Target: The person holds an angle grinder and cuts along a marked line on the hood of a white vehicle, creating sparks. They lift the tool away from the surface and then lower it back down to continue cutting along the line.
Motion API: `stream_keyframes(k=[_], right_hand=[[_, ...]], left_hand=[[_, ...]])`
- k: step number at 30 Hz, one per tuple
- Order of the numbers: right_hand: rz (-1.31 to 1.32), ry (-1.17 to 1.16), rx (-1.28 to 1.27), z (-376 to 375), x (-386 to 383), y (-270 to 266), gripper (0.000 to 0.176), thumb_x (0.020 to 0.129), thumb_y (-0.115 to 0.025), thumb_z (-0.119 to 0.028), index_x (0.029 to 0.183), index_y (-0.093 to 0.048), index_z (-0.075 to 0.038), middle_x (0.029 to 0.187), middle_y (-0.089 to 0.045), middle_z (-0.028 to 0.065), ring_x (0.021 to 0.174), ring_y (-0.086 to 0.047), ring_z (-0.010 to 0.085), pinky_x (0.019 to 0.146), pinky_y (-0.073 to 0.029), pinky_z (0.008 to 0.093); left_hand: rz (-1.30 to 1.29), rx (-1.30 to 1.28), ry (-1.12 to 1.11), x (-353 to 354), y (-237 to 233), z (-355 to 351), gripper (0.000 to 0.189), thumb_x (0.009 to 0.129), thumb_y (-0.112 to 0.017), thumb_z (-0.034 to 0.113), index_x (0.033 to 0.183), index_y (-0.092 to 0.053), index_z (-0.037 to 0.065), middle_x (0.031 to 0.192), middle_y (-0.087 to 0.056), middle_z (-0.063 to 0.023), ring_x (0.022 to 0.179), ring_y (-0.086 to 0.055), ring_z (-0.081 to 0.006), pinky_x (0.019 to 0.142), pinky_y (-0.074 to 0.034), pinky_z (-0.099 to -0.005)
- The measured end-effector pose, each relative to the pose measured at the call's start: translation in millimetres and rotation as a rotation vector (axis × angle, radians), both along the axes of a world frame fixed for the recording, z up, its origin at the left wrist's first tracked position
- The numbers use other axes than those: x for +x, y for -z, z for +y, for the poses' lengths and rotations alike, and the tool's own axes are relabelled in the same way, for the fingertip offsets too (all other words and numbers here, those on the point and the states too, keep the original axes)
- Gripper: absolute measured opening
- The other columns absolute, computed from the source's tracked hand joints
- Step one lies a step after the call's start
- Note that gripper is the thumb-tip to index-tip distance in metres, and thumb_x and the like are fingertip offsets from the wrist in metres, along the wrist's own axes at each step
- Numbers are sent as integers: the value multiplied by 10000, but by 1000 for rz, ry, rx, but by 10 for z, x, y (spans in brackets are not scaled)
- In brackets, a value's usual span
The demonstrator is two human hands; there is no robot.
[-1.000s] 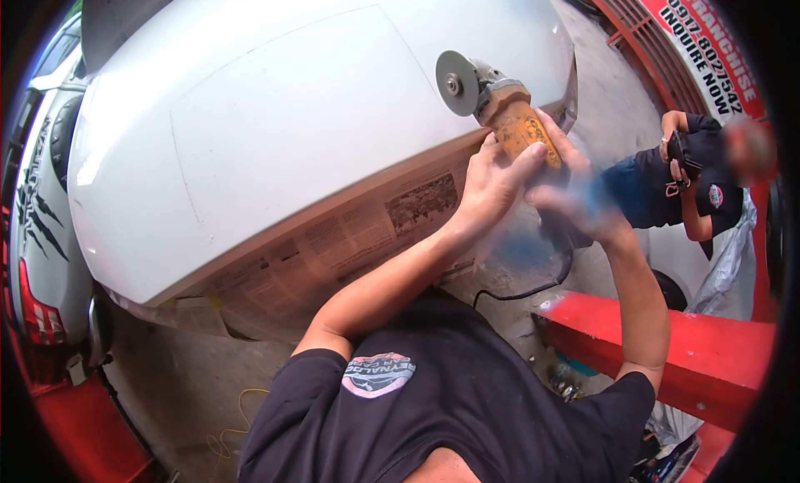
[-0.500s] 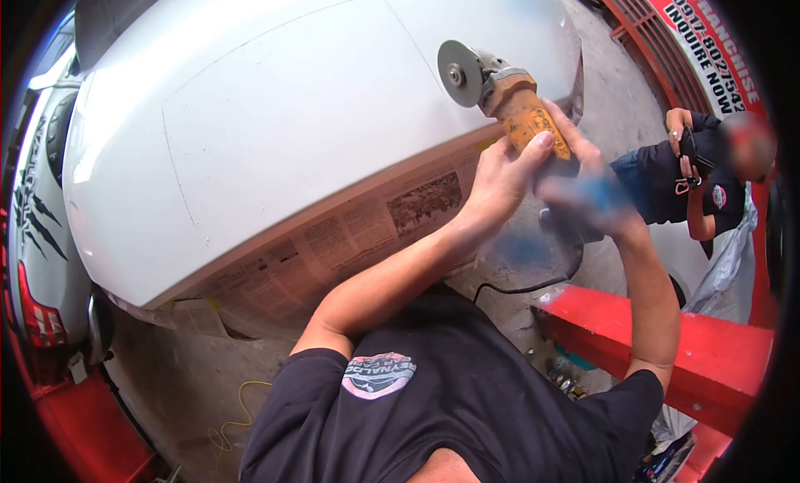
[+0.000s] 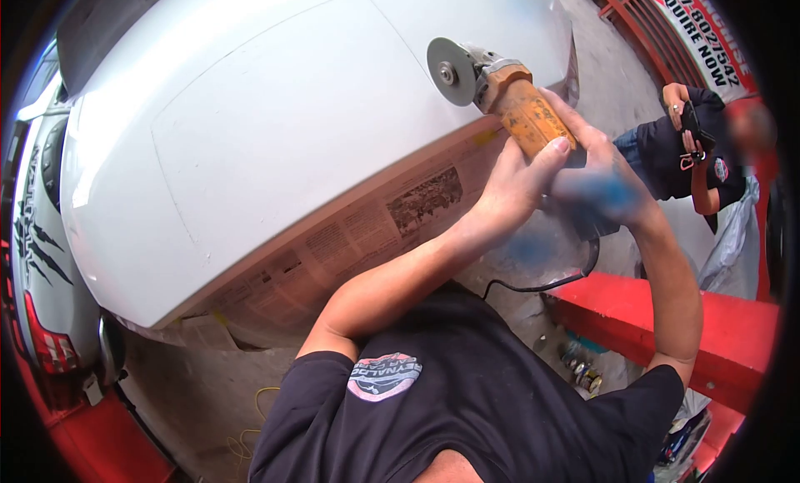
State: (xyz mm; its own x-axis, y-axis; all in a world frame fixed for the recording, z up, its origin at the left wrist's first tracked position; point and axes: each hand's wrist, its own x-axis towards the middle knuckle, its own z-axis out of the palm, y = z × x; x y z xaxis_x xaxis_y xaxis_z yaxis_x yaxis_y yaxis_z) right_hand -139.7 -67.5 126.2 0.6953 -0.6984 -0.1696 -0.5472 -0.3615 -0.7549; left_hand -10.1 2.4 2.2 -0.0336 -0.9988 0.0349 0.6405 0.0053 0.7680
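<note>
Shifted rightward, hands [image 3: 517, 181] [image 3: 607, 176] hold grinder [image 3: 527, 116] near newspaper [image 3: 354, 226] and white panel [image 3: 275, 141].

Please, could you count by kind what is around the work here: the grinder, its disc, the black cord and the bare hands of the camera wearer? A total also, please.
Angle grinder: 1
Grey disc: 1
Black cord: 1
Wearer's hands, left hand and right hand: 2
Total: 5

Right fingers [image 3: 577, 181] partly in blur
</note>
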Motion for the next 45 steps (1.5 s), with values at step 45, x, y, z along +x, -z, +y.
stream_keyframes(k=[45], right_hand=[[15,-10,7,-106,-5,93,1070,753,-758,-199,1704,-346,70,1232,-690,205,1106,-667,229,1039,-530,322]], left_hand=[[7,-17,4,47,7,-10,730,1101,-659,560,1560,-433,40,1312,-639,-110,1102,-707,-180,871,-630,-370]])
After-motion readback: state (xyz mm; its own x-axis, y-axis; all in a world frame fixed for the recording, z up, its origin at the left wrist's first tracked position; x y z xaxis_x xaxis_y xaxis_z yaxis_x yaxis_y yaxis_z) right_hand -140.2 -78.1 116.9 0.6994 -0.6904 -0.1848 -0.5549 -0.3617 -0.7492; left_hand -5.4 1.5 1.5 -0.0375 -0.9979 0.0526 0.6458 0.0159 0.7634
